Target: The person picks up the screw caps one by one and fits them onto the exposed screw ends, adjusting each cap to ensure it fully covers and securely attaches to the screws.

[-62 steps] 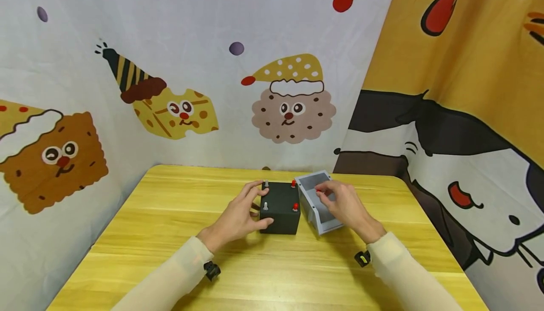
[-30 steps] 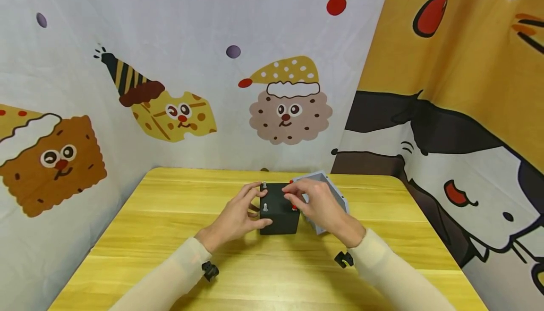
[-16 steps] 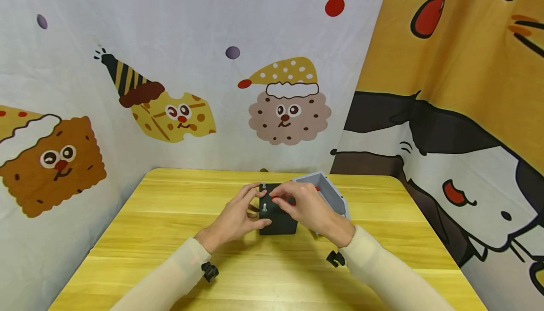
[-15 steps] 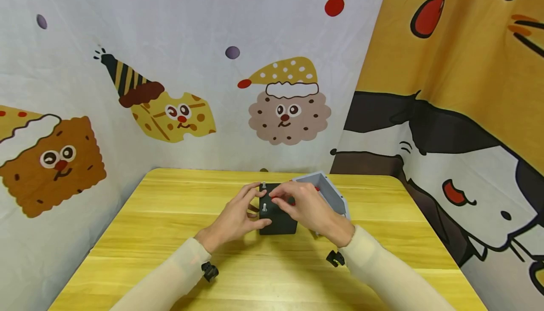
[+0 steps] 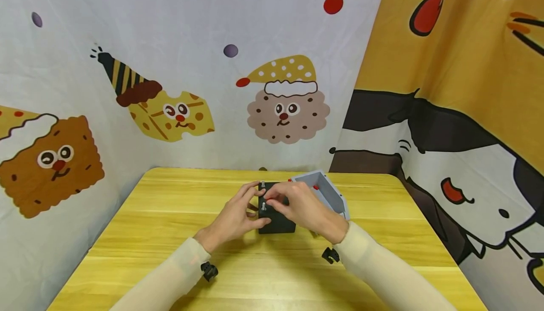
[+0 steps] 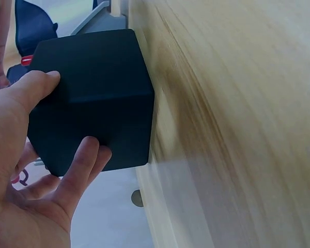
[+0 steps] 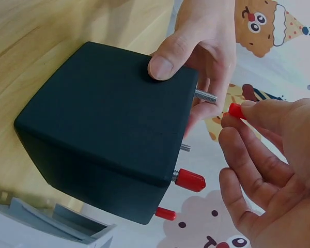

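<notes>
My left hand (image 5: 235, 214) grips the left side of a black box (image 5: 276, 223) standing on the table, thumb on its near face. Threaded studs stick up from the box top. On the left side, the near stud (image 7: 205, 96) and the far stud (image 7: 185, 148) are bare. The right-hand studs wear red caps, such as the larger-looking red cap (image 7: 190, 180) in the right wrist view. Between thumb and index finger, my right hand (image 5: 303, 207) pinches a small red cap (image 7: 236, 110), held just off the tip of the near bare stud.
Right of the black box is a grey bin (image 5: 335, 189), partly behind my right hand, with a red cap (image 5: 316, 187) inside. The wooden table (image 5: 170, 202) ends at a printed cloth backdrop (image 5: 191, 155).
My right hand has come from the grey bin leftward across the box top, carrying the red cap to the near left stud. My left hand has stayed on the box.
</notes>
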Tool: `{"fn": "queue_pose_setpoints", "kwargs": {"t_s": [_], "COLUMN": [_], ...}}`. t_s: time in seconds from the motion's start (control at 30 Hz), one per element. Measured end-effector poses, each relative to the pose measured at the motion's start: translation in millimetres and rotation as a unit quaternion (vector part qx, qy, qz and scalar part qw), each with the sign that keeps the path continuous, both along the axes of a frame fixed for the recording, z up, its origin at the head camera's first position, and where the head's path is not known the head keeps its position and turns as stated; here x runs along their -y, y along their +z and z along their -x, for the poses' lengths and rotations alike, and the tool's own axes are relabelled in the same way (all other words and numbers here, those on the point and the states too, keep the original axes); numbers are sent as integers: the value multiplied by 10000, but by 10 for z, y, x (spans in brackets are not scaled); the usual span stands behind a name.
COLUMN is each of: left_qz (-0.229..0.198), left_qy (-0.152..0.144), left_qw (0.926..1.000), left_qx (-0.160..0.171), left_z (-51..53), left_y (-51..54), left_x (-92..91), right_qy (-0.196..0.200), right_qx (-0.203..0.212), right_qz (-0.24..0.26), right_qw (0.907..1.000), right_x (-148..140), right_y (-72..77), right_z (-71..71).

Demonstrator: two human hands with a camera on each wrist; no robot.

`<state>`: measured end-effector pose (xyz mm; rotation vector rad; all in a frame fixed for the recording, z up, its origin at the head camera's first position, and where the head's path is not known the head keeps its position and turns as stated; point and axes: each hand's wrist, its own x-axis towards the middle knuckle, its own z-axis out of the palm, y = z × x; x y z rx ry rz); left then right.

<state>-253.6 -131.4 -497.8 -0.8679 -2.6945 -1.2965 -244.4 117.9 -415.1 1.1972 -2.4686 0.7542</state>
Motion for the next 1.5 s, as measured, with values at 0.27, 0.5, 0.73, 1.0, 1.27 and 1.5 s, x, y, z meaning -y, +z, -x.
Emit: {"fn": "queue_pose_setpoints", "kwargs": {"t_s": [0.27,0.5,0.73,1.0,1.27,1.5], "left_qz": [16,36,-1,-11,9,-40], "left_qy": [20,45,32,50,66,35], "left_qw": [10000,10000,10000,10000,10000,10000], "left_qx": [19,-37,-47,-10,-7,-31], "left_z": [-6,2,1,-3,-8,-16], "left_y": [4,6,-7,-8,-1,-24], "left_x": [2,-7,-2,-2,0,2], "right_qy": [20,101,45,52,122,136], "right_qx": [62,77,132,146,131,123], "right_qz": [-75,-96,-217,-191,-183,-269], "right_qw": [10000,9999,9997,9997,9997,9995], "right_x": [65,97,106,115,136,128], "right_y": [-9,-19,-39,-49,-56,-92], "right_z": [46,85,103,117,118,115]}}
